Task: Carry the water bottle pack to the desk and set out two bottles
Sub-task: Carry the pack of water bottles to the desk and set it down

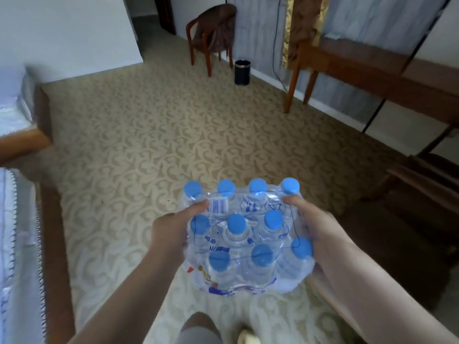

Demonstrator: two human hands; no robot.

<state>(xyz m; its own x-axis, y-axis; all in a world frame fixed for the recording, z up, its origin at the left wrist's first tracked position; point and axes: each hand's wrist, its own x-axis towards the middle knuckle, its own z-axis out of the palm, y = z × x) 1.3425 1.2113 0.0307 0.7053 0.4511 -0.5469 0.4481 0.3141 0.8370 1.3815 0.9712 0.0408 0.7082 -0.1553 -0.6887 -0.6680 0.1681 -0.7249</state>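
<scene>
In the lower middle of the frame a person is holding the water bottle pack (248, 234) in the air above the patterned carpet (149, 135), well apart from the wooden surface (387, 78) that is running along the upper right. The pack is a bundle of clear bottles with light blue caps, wrapped in transparent shrink film that is creasing and catching the light. Blue printing, a white barcode label and some red and yellow marks are showing on the film, though the lettering is too blurred to read. The left hand (171, 232) is gripping the pack's left side, thumb lying across the top beside the barcode. The right hand (315, 227) is clasping the right side, thumb pressing near the upper right cap. The fingers of both hands are hidden beneath and behind the pack.

The surface is being cut off by the right edge of the frame, and its top is hard to make out. A wooden chair (213, 33) and a small dark bin (242, 72) are standing at the upper middle. A bed (17, 194) is partly showing at the left edge. Dark furniture at the lower right is too dim to identify.
</scene>
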